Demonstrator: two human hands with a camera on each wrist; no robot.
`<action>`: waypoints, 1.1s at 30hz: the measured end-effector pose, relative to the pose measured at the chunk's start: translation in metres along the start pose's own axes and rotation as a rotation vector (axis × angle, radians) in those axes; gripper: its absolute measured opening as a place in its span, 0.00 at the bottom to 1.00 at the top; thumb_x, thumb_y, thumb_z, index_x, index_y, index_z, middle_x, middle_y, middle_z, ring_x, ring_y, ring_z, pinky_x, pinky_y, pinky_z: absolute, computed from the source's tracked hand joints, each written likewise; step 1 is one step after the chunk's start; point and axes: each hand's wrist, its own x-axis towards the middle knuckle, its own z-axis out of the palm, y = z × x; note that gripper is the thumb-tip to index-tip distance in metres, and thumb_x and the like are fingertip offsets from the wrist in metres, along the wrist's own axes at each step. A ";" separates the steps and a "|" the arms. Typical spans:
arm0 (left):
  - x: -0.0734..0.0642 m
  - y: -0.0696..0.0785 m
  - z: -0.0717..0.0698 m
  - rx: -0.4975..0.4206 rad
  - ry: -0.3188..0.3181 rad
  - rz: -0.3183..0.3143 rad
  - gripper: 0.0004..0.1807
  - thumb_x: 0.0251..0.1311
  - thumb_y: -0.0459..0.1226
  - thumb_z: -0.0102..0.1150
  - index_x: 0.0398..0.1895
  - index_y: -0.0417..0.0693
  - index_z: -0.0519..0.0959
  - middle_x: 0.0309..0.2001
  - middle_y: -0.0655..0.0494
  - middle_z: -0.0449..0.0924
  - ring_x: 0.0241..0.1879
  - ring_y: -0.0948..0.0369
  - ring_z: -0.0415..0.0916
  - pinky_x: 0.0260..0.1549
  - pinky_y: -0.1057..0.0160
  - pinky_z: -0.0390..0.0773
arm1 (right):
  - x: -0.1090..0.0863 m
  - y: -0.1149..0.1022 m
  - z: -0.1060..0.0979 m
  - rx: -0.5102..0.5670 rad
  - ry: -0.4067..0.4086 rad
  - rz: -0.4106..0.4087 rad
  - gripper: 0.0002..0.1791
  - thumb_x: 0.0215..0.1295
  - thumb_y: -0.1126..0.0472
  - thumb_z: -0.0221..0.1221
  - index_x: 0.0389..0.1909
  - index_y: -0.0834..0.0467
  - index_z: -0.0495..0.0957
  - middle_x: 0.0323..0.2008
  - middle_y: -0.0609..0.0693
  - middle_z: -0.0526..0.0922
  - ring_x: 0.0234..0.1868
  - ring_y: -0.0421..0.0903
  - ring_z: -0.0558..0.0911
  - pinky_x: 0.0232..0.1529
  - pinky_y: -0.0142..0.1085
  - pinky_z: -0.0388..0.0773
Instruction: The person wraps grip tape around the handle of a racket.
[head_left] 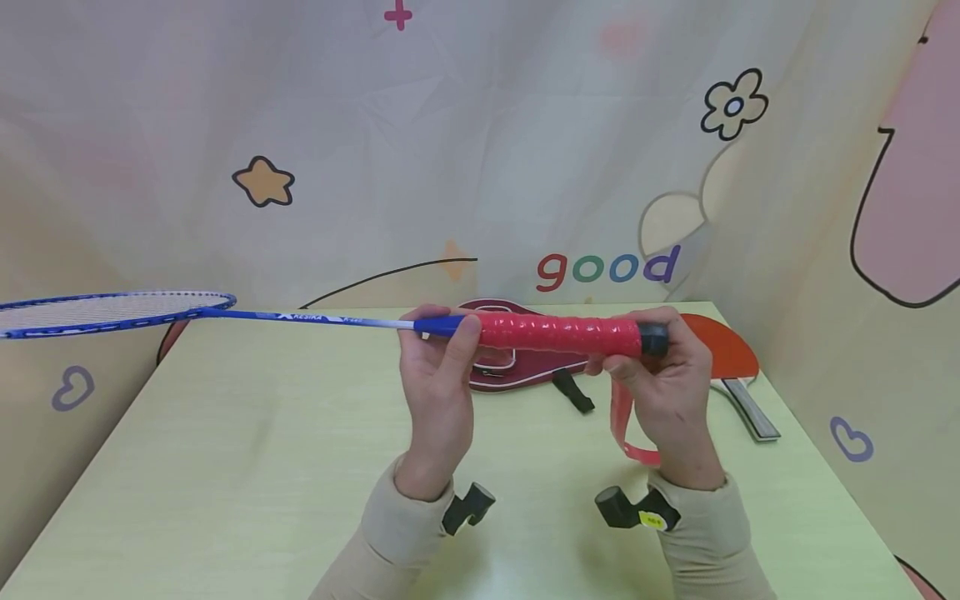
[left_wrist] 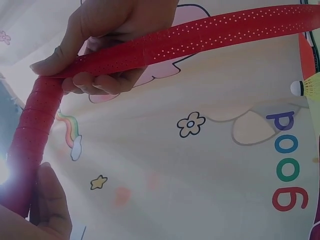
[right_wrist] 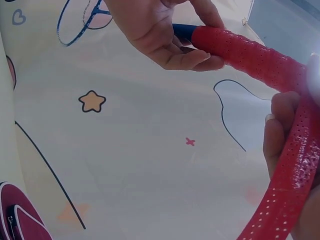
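Note:
A badminton racket (head_left: pixel 345 320) with a blue frame is held level above the table, its head to the left. Red perforated grip tape (head_left: pixel 555 332) wraps the handle in overlapping turns, up to the black butt end (head_left: pixel 655 339). My left hand (head_left: pixel 438 392) grips the racket where the blue cone meets the red wrap. At the butt end, my right hand (head_left: pixel 675 392) pinches the tape against the handle. A loose tail of the tape (left_wrist: pixel 200 37) runs out from the right hand in the left wrist view and hangs below it in the head view.
Behind the racket lies a maroon case (head_left: pixel 525 379) with white trim. A black strip (head_left: pixel 573 392) rests beside it. To the right is a table tennis paddle (head_left: pixel 723 346) with an orange-red face. A yellow shuttlecock (left_wrist: pixel 310 88) shows at the left wrist view's edge.

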 end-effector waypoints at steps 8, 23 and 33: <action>0.000 0.000 0.001 -0.007 -0.036 0.023 0.16 0.66 0.31 0.53 0.50 0.46 0.58 0.48 0.46 0.76 0.51 0.50 0.77 0.50 0.54 0.80 | 0.000 0.001 0.001 0.016 0.033 0.006 0.18 0.60 0.62 0.67 0.44 0.69 0.75 0.35 0.56 0.83 0.31 0.50 0.86 0.39 0.34 0.83; 0.000 -0.001 0.000 0.045 -0.070 0.091 0.19 0.67 0.35 0.57 0.52 0.46 0.58 0.50 0.47 0.78 0.55 0.47 0.74 0.58 0.53 0.74 | 0.001 0.004 -0.001 -0.010 0.019 0.017 0.20 0.57 0.61 0.69 0.44 0.70 0.75 0.30 0.54 0.85 0.29 0.47 0.85 0.38 0.33 0.83; -0.001 0.001 0.000 0.050 -0.022 0.094 0.22 0.65 0.38 0.60 0.52 0.43 0.59 0.49 0.46 0.75 0.55 0.49 0.74 0.58 0.55 0.75 | 0.001 0.005 -0.001 -0.034 -0.009 -0.009 0.20 0.57 0.62 0.68 0.44 0.71 0.76 0.31 0.53 0.85 0.30 0.47 0.86 0.40 0.33 0.83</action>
